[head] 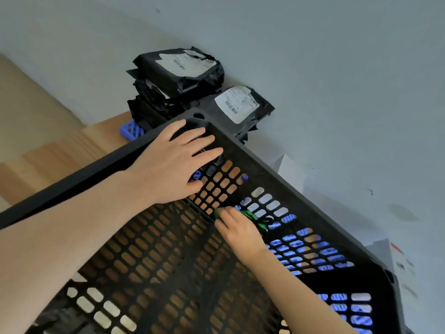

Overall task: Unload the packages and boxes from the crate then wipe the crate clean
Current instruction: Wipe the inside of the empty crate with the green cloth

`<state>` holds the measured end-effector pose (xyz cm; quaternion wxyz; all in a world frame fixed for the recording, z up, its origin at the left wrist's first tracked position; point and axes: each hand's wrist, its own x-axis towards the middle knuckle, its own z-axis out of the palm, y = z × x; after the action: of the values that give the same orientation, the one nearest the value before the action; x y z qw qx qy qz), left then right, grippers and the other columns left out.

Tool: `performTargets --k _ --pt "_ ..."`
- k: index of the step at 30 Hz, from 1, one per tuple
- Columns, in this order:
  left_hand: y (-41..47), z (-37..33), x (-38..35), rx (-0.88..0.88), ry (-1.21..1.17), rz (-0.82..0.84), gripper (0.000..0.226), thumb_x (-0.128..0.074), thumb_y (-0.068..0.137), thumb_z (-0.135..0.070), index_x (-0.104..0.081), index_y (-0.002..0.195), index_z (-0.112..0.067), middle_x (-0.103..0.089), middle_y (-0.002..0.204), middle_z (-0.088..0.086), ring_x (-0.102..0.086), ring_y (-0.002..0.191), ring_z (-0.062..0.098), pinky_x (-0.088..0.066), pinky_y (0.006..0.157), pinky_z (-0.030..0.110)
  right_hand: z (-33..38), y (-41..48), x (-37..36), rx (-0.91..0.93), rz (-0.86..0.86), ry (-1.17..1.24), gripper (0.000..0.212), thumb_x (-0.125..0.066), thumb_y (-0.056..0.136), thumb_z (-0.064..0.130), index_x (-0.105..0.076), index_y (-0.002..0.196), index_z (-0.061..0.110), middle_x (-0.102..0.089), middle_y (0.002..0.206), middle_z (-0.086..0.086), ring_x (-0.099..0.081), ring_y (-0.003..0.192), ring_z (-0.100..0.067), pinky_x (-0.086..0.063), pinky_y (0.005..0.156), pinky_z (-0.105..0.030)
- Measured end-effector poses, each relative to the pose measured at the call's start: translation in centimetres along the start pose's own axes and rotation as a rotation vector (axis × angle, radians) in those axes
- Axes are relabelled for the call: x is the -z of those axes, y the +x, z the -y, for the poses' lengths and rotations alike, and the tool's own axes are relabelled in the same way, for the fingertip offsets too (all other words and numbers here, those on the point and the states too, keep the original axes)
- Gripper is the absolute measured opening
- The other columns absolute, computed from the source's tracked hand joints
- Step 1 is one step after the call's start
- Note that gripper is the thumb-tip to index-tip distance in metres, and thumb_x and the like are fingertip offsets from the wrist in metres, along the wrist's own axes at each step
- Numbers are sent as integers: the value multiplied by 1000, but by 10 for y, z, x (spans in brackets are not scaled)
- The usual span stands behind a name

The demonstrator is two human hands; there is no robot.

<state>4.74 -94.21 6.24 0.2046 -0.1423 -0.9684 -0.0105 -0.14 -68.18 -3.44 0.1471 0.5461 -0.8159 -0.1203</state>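
Pale grey wall backs a light wooden surface, and the black slotted crate takes up most of that surface, its far corner reaching toward the wall. No package shows inside it. Wood grain shows through the floor slots.

Black packages with torn white labels are stacked at the surface's far edge against the wall, just beyond the crate's corner. A small blue lattice piece sits beside them. White boxes stand past the crate's right side.

The left hand lies flat with fingers spread and straight, pressing on the inside of the crate's far wall near the corner. The right hand has its fingers curled around a green cloth, held where the floor meets that wall.

Unloading looks finished, and wiping appears to be the step in hand.

The crate is probably stiff moulded plastic and light when empty, so it would likely skid under rubbing unless braced. Its thick rim or the corner recess seems the surest place to hold. The soft cloth may catch in the slots.
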Motion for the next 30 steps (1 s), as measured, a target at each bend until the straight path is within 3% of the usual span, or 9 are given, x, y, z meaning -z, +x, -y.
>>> performTargets --k 2,6,8,10,15,18,22,26,30 --pt "-1 -1 2 5 -12 28 71 -64 82 -46 -44 146 -21 -46 149 7 -37 141 25 -22 117 50 4 -7 -13 30 101 19 16 -62 77 9 -69 91 10 -66 102 -8 -63 92 -24 -53 85 -30" --pt "1 -2 7 14 -48 74 69 -64 83 -45 -45 145 -23 -44 150 3 -35 142 21 -17 119 45 17 -10 -25 -82 212 132 28 -44 82 13 -72 84 17 -67 94 -2 -63 85 -19 -53 83 -26" --pt "2 -3 11 34 -92 109 64 -55 84 -46 -46 144 -24 -45 150 1 -34 143 19 -17 119 43 17 -16 -23 -111 246 152 15 -63 71 22 -73 82 24 -67 89 3 -63 79 -16 -53 75 -22" --pt "1 -5 11 54 -156 146 63 -43 86 -49 -46 144 -25 -44 150 -2 -31 144 16 -19 119 42 18 -26 -20 -200 306 223 28 -78 57 30 -73 84 27 -66 87 5 -62 75 -14 -53 70 -20" --pt "3 -10 3 18 -349 109 59 -27 94 -60 -58 132 -27 -40 152 -7 -33 142 18 -38 106 58 43 -43 -11 -416 69 406 23 -56 82 21 -61 104 28 -58 102 4 -57 84 -14 -51 82 -23" --pt "25 -21 5 -168 -379 42 58 -22 98 -54 -62 127 -24 -46 148 -3 -38 138 21 -30 114 40 43 -43 3 -542 -21 530 28 -53 85 20 -56 113 25 -56 111 2 -56 95 -15 -43 95 -21" --pt "58 -41 4 -392 -409 67 53 -24 99 -46 -54 137 -25 -40 153 -3 -36 142 19 -26 114 38 35 -46 24 -899 -9 730 57 -37 74 26 -48 131 21 -48 129 -4 -46 116 -24 -36 105 -30" --pt "83 -52 -5 -565 -431 125 51 -38 95 -39 -48 143 -25 -33 156 -8 -35 142 14 -27 113 38 37 -41 46 -1340 -187 883 50 -54 82 12 -52 131 23 -48 126 6 -46 116 -10 -33 104 -18" --pt "104 -49 -7 -680 -456 209 60 -43 88 -40 -43 146 -26 -30 156 -12 -36 137 7 -28 112 31 42 -25 69 -1825 -465 978 31 -63 85 14 -58 107 35 -58 108 9 -55 98 -5 -38 81 -5"
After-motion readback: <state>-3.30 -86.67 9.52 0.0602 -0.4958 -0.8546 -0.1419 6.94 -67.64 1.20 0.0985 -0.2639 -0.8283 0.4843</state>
